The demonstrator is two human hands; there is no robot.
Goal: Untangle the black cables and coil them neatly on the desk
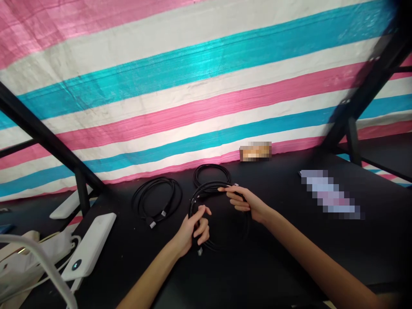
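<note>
1. A pink, white and turquoise striped plastic sheet [206, 60] hangs across the back as a wall.
2. Below it spreads a matte black flat tabletop [273, 266], which bears everything being handled.
3. Slanting black bar-shaped supports stand at both sides, one left [35, 116] and one right [370, 86].
4. Two bare hands meet over the middle of the table. The left hand [193, 229] curls its fingers around the near-left side of a cable loop; the right hand [246, 204] grasps the same loop's upper right, its index finger stretched along the strands.
5. That loop, a round coil of thin black cable [206, 185], is at the table's centre between the hands. It looks mostly wound into rings, yet it is not released; whether anything ties it cannot be told.
6. A long white rounded slab with a small dark display [93, 244] lies at the left, near a white power strip [41, 253].
7. A blurred-out flat oblong item [330, 193] lies well apart to the right.
8. Left of the hands rests a loose black cable coil with pale plugs [141, 197], seemingly finished.
9. Just behind the held loop sits a smaller-looking black cable ring [211, 165], also apparently done, so only the held one seems unfinished.
10. A blurred orange-brown block [255, 152] sits by the sheet.
11. Smallest, a pale metal plug [200, 251] pokes out below the left hand.
</note>
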